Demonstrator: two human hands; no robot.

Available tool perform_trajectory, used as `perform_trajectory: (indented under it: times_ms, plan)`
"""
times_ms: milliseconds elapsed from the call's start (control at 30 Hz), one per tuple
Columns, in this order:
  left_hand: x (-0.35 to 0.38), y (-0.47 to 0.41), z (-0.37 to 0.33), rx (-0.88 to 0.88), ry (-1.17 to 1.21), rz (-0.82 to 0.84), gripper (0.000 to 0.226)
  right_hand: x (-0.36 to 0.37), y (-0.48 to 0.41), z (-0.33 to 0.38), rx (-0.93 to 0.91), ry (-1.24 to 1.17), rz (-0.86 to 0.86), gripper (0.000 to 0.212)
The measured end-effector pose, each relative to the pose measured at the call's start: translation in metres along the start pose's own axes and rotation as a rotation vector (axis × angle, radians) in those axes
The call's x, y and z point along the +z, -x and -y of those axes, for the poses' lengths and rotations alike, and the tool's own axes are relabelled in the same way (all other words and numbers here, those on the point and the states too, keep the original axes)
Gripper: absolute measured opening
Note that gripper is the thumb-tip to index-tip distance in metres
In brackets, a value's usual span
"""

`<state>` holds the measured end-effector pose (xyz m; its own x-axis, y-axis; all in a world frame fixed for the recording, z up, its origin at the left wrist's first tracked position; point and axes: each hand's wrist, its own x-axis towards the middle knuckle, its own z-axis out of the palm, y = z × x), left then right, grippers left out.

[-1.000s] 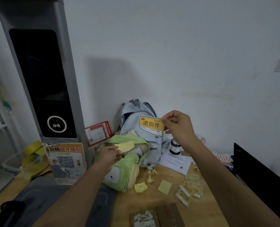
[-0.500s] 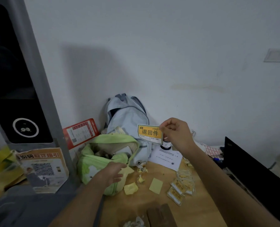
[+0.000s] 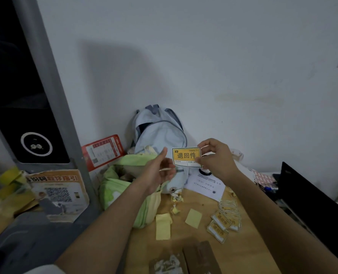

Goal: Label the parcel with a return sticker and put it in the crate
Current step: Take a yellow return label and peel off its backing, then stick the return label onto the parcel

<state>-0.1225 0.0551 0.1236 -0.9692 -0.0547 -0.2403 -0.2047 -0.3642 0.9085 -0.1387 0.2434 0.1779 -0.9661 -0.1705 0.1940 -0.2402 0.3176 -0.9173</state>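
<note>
My right hand [image 3: 215,159] pinches the right edge of an orange return sticker [image 3: 186,156] with black characters and holds it up above the wooden desk. My left hand [image 3: 158,171] is raised just left of the sticker, fingers apart, thumb up near the sticker's left edge; a pale strip shows by its fingers. A pile of several more orange stickers [image 3: 224,221] lies on the desk at the right. Brown parcels [image 3: 186,260] lie at the desk's near edge. No crate is in view.
A green bag [image 3: 122,192] and a pale blue backpack [image 3: 160,131] stand against the wall. Yellow backing papers [image 3: 162,226] and scraps lie on the desk [image 3: 243,252]. A grey kiosk [image 3: 26,91] with a QR sign [image 3: 59,192] fills the left; a black monitor [image 3: 312,202] is at the right.
My left hand let go of the yellow backing paper near the green bag and rose toward the sticker. My right hand lowered the sticker slightly. The view shifted right.
</note>
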Motion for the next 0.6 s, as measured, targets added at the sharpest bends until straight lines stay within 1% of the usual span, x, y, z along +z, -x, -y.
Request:
perform_trajectory:
  times_ms: [33, 133, 167, 300, 467, 600]
  plan:
    - [0.001, 0.002, -0.006, 0.032, 0.015, -0.003, 0.035, 0.003, 0.000, 0.001, -0.009, 0.004, -0.005, 0.031]
    - [-0.001, 0.009, -0.013, 0.116, -0.041, -0.001, 0.014, 0.010, 0.001, 0.002, -0.043, 0.022, -0.017, 0.033]
    - [-0.003, 0.011, -0.014, 0.129, -0.062, -0.005, 0.012, 0.012, 0.000, 0.001, -0.052, 0.021, -0.018, 0.034]
    - [-0.011, 0.020, -0.011, 0.158, -0.083, -0.031, 0.013, 0.022, 0.002, -0.002, -0.067, 0.003, -0.010, 0.037]
    - [-0.015, 0.032, -0.010, 0.190, -0.107, -0.068, 0.017, 0.031, 0.007, -0.008, -0.053, -0.065, -0.049, 0.038]
    - [-0.016, 0.042, 0.003, 0.174, -0.125, -0.125, 0.018, 0.039, 0.015, -0.023, -0.053, -0.053, -0.044, 0.040]
